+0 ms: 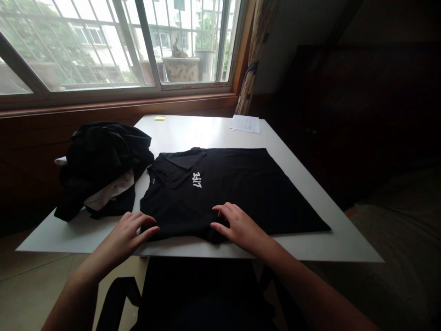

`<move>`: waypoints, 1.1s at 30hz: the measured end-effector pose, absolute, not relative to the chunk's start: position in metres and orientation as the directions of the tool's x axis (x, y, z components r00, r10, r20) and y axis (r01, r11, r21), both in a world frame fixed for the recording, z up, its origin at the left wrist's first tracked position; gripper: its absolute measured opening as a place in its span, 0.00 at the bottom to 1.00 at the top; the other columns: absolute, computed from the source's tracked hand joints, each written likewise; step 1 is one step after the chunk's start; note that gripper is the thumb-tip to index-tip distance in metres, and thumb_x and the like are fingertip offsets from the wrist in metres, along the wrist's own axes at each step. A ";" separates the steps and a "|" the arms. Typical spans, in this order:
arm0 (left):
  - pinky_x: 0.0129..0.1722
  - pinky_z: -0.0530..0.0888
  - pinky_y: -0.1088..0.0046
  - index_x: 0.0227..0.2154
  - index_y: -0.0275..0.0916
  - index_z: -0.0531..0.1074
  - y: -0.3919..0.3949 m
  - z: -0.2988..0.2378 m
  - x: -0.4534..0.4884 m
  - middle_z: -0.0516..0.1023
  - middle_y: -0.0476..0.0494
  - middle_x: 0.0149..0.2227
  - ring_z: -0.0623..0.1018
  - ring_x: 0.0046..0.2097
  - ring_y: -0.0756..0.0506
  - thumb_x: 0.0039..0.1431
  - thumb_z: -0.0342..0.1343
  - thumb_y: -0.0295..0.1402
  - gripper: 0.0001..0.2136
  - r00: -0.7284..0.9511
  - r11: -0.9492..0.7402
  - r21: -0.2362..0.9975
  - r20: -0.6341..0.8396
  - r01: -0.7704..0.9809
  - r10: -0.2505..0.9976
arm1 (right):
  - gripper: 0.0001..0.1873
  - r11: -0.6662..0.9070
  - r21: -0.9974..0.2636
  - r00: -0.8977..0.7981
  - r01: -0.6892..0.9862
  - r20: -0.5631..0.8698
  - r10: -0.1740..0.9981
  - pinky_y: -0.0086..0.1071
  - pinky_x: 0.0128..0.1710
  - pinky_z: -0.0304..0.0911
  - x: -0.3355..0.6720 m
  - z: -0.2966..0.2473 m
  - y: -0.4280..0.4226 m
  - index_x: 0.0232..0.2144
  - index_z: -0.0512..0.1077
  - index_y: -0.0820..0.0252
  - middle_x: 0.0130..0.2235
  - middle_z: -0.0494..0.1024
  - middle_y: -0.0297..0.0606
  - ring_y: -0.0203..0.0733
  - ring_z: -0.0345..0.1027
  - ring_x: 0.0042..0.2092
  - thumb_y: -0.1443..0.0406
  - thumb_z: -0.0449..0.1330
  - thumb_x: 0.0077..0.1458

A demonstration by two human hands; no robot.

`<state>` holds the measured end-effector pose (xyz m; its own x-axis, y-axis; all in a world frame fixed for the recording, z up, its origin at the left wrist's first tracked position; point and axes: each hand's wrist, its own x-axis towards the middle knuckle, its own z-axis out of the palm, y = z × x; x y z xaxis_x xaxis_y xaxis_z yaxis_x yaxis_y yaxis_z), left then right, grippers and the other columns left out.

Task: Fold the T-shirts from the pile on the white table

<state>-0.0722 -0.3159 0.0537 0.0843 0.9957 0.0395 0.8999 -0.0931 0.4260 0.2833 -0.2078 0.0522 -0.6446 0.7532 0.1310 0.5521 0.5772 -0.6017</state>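
A black T-shirt (241, 184) with white lettering lies spread on its side across the white table (193, 131), collar to the left and hem to the right. Its far sleeve is folded inward over the chest. At the shirt's near left corner is my left hand (135, 227), thumb and fingers apart, nothing in its grasp. My right hand (234, 226) hovers over or rests on the near edge around the sleeve, its fingers curved but apart. Whether its fingertips touch the cloth I cannot tell.
A heap of black and white clothes (103, 161) hangs over the table's left side. Papers (245, 123) and yellow sticky notes (160, 118) lie at the far edge. Behind stand a barred window (113, 46) and a tied curtain (253, 64).
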 end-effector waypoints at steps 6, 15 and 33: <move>0.47 0.73 0.63 0.47 0.43 0.76 -0.276 0.058 -0.046 0.80 0.42 0.43 0.76 0.45 0.40 0.61 0.59 0.48 0.18 0.122 -0.127 0.464 0.041 0.877 0.992 | 0.24 0.458 -0.733 -0.616 0.503 0.068 0.785 0.35 0.41 0.68 0.269 0.035 -0.201 0.52 0.70 0.52 0.39 0.73 0.34 0.40 0.70 0.39 0.68 0.69 0.52; 0.42 0.70 0.66 0.31 0.42 0.71 -0.246 0.066 -0.036 0.76 0.45 0.37 0.73 0.41 0.42 0.60 0.56 0.42 0.09 0.205 -0.168 0.497 -0.021 0.851 0.979 | 0.29 0.332 -0.867 -0.632 0.371 0.026 0.775 0.30 0.36 0.68 0.266 0.034 -0.200 0.55 0.70 0.51 0.44 0.75 0.35 0.36 0.71 0.37 0.72 0.63 0.50; 0.44 0.75 0.63 0.53 0.40 0.67 -0.241 0.047 -0.026 0.77 0.39 0.46 0.79 0.44 0.41 0.69 0.49 0.36 0.12 0.172 -0.259 0.365 0.256 0.894 0.951 | 0.28 0.394 -0.806 -0.531 0.441 0.119 0.839 0.33 0.38 0.69 0.273 0.033 -0.206 0.60 0.64 0.51 0.44 0.73 0.36 0.37 0.70 0.34 0.69 0.61 0.58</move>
<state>-0.0261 -0.2408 0.0466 0.1716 0.9514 0.2557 0.8942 -0.2594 0.3649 0.2729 -0.2064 0.0333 -0.5309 0.8390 0.1190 0.4414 0.3936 -0.8064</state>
